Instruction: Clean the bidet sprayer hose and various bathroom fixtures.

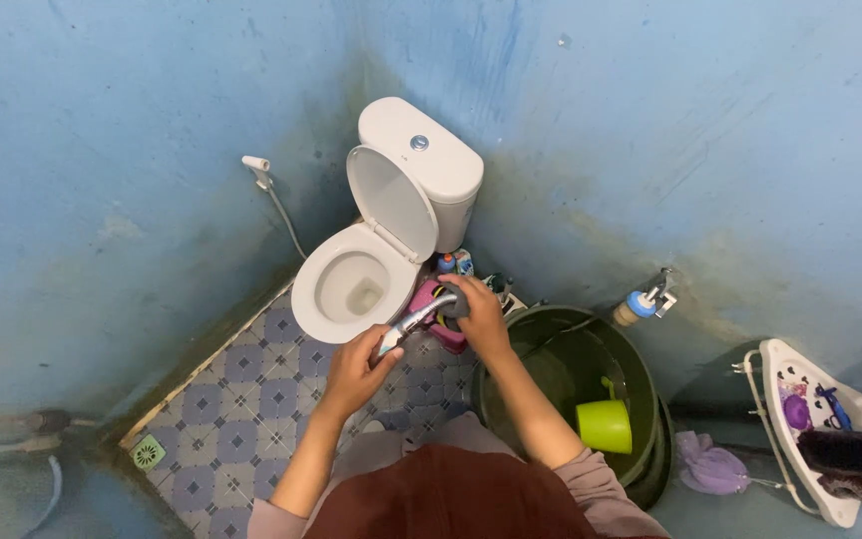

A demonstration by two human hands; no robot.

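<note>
Now the left hand point(356, 367) and right hand point(478, 311) both grip a bendy silver hose point(417, 317), at five o'clock from the white toilet bowl point(351, 284).

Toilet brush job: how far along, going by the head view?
Done: toilet lid and seat are up, the bowl is open. In hand: left hand holds a brush-like tool by its light handle; right hand grips its dark head end, beside the bowl. Left: tool is not yet in the bowl; no scrubbing shows.
</note>
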